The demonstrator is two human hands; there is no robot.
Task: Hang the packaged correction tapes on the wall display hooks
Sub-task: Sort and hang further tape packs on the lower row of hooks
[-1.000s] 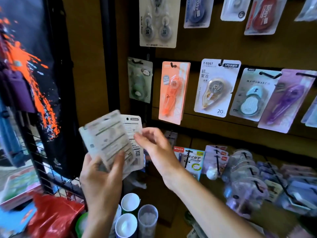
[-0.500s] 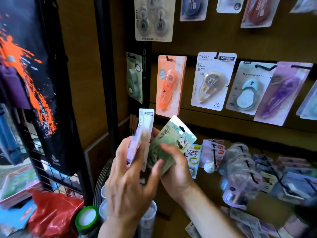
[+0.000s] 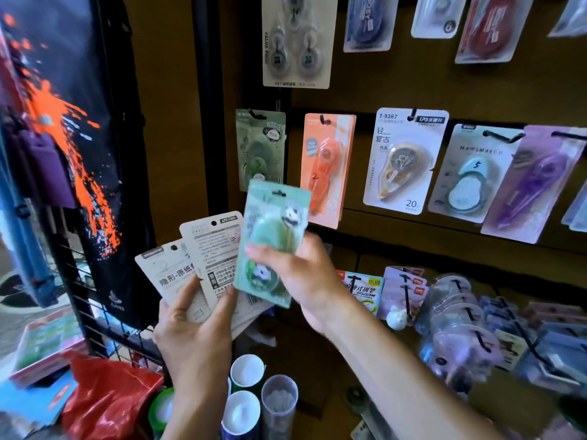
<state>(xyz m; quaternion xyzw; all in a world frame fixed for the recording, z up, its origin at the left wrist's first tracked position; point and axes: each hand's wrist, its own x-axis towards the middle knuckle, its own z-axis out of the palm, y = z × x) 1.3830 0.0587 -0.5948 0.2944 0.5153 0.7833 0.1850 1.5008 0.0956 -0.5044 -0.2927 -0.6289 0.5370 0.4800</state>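
right hand grasps green pack below hung green pack | left hand grasps fanned packs

Brown slatted wall panel, dim

Person, head-worn view: two bare hands and forearms.

Left hand: bare, no ring, watch or band visible; its forearm runs off the bottom edge with no sleeve showing. Right hand: bare, no ring or wrist band visible; its forearm, long and uncovered, crosses to the lower right corner with no sleeve or cuff in view. Fingers: nails short and unpainted where they can be seen. No gloves, no markings on either arm. No clothing and no other part of the body in view.
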